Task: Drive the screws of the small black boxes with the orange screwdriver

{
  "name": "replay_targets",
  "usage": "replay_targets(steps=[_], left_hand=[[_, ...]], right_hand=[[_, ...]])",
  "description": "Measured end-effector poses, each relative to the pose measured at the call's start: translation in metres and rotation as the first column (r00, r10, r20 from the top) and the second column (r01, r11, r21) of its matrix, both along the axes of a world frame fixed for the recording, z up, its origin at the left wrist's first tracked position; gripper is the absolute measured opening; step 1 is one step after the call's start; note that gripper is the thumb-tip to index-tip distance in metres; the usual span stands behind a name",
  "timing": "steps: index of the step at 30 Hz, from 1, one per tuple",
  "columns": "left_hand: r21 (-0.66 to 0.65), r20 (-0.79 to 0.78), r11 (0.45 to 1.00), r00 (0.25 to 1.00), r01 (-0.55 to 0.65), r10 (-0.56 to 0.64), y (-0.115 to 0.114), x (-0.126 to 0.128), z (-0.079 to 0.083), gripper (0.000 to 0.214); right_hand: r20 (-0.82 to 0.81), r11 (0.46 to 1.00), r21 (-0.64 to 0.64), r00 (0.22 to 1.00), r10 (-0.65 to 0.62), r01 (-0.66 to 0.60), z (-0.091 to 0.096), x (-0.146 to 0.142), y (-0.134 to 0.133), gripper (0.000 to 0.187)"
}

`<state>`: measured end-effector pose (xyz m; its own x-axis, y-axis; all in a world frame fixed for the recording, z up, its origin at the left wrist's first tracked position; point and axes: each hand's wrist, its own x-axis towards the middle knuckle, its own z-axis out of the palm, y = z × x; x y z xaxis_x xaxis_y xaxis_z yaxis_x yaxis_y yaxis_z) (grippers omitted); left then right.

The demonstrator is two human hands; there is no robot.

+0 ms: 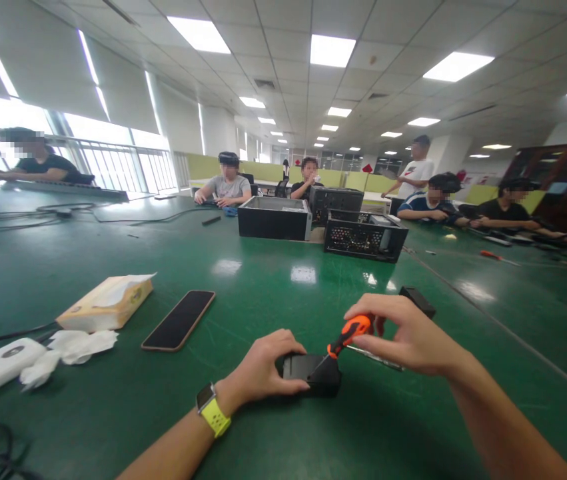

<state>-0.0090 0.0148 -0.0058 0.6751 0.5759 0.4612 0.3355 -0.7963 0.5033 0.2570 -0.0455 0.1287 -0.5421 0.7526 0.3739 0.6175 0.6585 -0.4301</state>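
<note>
On the green table, my left hand (269,365) grips the left end of a small black box-shaped device (319,377), thumb in front and fingers behind. My right hand (398,333) holds an orange and black screwdriver (354,331) by its handle. The screwdriver slants down to the left, and its tip meets the top face of the device near my left thumb. Whether a screw sits under the tip is too small to tell. Behind my right hand lies another black block (417,301). A thin metallic object (380,359) lies partly hidden beneath that hand.
A phone (179,321), a tissue pack (108,301), crumpled tissues (82,345) and a white power strip (0,368) lie to the left. Computer cases (274,220) stand ahead. Another orange screwdriver (492,255) lies far right. Several people sit around the table; cables run along the left.
</note>
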Motion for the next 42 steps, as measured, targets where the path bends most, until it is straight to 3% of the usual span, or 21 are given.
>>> replay_targets(steps=[2,5,9,13,17,22,24,27,29,31,35,37,39,42], left_hand=[[0.002,-0.001,1.000,1.000,0.000,0.000,0.000,0.000,0.000,0.044],[0.003,-0.003,1.000,1.000,-0.004,0.004,0.000,0.000,0.000,0.044],[-0.005,-0.011,1.000,1.000,-0.001,0.001,-0.001,0.000,0.002,0.043],[-0.002,-0.002,1.000,1.000,0.002,-0.002,-0.001,0.000,0.001,0.045],[-0.005,-0.002,1.000,1.000,-0.002,0.002,-0.001,0.000,0.002,0.043],[-0.004,-0.010,1.000,1.000,-0.002,0.002,-0.001,0.000,0.002,0.043],[-0.004,-0.010,1.000,1.000,-0.001,0.001,0.000,0.000,0.001,0.043],[-0.005,-0.004,1.000,1.000,0.002,-0.002,0.000,0.000,0.000,0.044],[-0.006,0.001,1.000,1.000,0.003,-0.003,0.000,0.000,0.000,0.043],[-0.009,0.003,1.000,1.000,0.002,-0.002,0.000,0.000,0.001,0.042],[-0.015,0.008,1.000,1.000,0.010,-0.009,0.000,0.000,0.001,0.043],[-0.016,0.003,1.000,1.000,0.005,-0.005,0.000,-0.001,0.000,0.043],[-0.014,-0.008,1.000,1.000,-0.001,0.001,0.000,-0.001,-0.001,0.043],[-0.010,-0.015,1.000,1.000,-0.003,0.003,0.000,-0.001,-0.001,0.044]], right_hand=[[-0.003,0.998,-0.028,0.999,0.048,-0.048,0.003,0.003,-0.001,0.022],[0.026,1.000,0.030,1.000,-0.010,0.010,-0.001,0.003,0.001,0.016],[0.084,0.978,0.179,0.989,-0.124,0.107,-0.008,0.000,0.004,0.050],[0.060,0.998,0.057,0.998,-0.026,0.023,-0.001,0.002,0.000,0.017],[0.064,1.000,0.026,0.998,-0.010,0.009,0.002,0.006,-0.001,0.016],[0.134,0.981,0.162,0.982,-0.134,0.112,-0.006,0.003,0.004,0.053],[0.131,0.987,0.131,0.986,-0.107,0.090,-0.004,0.003,0.002,0.045],[0.100,1.000,0.027,0.995,-0.012,0.010,0.004,0.005,-0.003,0.016],[0.089,0.999,-0.011,0.995,0.034,-0.033,0.007,0.008,-0.004,0.020],[0.103,1.000,0.002,0.995,-0.003,0.003,0.005,0.009,-0.003,0.017],[0.153,0.992,0.086,0.983,-0.099,0.087,-0.002,0.008,0.001,0.048],[0.138,0.996,0.065,0.988,-0.070,0.062,-0.001,0.007,0.000,0.040],[0.102,1.000,0.003,0.994,-0.023,0.023,0.003,0.007,-0.002,0.019],[0.080,0.999,-0.049,0.997,0.006,-0.002,0.006,0.009,-0.004,0.017]])
